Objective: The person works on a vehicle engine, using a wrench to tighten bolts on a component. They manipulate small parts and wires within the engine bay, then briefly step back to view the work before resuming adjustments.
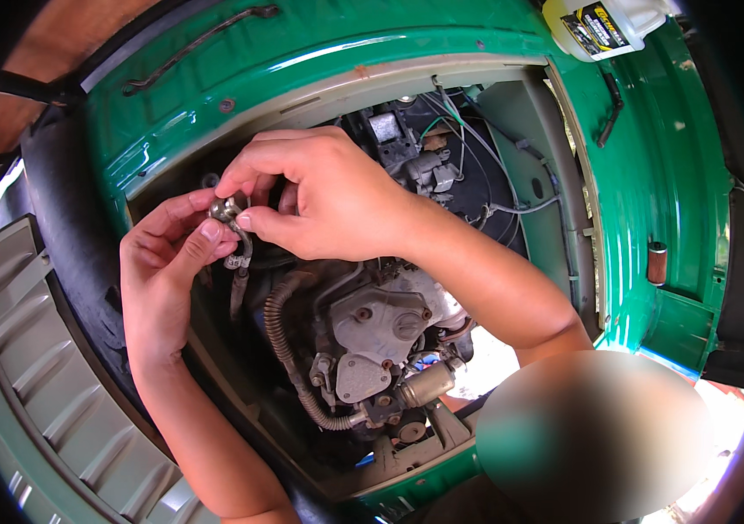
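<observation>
Over the left side of an open engine bay, both my hands meet at a small shiny metal fitting [225, 210]. My left hand [167, 244] pinches it from the left and below with thumb and fingers. My right hand [311, 188] grips it from the right, thumb and fingertips closed on its edge. A short hose-like piece [239, 253] with a pale band hangs just below the fitting; whether the two are joined I cannot tell. Beneath my hands sits the engine [381, 323], with a grey cover and a ribbed hose [280, 332] along its left.
Green bodywork [328, 44] frames the bay. A wrench [197, 48] lies at the far left. At the far right stand a pale jug [599, 31] and, nearer, a dark bar-shaped tool [611, 109] and a brown cylinder [657, 264]. Loose wires [494, 162] cross the bay's right side.
</observation>
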Demonstrator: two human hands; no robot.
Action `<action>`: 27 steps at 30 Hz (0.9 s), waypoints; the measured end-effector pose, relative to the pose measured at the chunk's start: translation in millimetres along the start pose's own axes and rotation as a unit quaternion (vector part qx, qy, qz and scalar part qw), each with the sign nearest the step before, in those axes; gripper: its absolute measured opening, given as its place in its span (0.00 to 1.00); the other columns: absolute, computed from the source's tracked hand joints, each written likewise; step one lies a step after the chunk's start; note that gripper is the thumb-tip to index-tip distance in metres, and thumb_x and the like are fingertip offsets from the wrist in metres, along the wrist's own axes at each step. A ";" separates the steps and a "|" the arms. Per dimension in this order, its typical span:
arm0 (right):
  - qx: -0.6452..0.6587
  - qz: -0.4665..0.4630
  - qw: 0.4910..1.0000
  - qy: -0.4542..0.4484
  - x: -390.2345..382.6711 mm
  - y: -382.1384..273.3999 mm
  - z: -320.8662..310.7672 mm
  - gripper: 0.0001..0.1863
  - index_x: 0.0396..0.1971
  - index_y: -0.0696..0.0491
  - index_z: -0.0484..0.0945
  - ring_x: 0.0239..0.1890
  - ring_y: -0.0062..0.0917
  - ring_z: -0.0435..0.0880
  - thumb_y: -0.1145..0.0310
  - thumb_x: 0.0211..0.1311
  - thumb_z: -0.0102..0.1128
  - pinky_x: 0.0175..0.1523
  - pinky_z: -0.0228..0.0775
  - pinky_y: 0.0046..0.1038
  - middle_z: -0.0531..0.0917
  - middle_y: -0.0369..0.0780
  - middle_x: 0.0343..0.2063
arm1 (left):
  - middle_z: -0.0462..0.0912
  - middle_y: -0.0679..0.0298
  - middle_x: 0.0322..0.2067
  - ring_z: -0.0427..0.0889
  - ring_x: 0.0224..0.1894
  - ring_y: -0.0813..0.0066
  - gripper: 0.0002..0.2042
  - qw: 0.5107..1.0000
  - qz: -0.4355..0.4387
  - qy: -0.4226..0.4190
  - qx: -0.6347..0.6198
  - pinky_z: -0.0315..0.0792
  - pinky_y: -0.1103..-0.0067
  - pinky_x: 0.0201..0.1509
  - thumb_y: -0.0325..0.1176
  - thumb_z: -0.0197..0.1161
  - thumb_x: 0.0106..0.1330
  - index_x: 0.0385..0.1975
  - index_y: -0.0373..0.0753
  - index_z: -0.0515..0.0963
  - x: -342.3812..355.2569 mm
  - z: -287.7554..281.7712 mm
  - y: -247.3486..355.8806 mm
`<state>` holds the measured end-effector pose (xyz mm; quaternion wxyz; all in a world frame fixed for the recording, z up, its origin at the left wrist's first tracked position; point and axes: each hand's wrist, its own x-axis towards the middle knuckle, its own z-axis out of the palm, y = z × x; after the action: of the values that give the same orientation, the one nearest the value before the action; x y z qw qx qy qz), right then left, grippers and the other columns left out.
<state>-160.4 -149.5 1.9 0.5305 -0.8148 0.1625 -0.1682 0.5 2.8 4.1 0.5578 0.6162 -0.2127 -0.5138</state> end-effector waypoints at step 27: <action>0.223 0.137 0.952 0.160 -38.9 2.0 50.7 0.14 0.49 0.59 0.79 0.41 0.16 0.84 0.79 0.65 0.67 0.42 0.79 0.22 0.84 0.36 0.38 | 0.87 0.59 0.40 0.90 0.40 0.70 0.10 0.999 -0.038 -0.015 -0.034 0.85 0.77 0.47 0.26 0.61 0.71 0.48 0.29 0.78 -0.5 -0.3 2.0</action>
<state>-172.6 -92.0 -23.1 0.6839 -0.6077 0.3138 -0.2540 1.2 2.8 6.1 0.5552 0.5963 -0.1798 -0.5512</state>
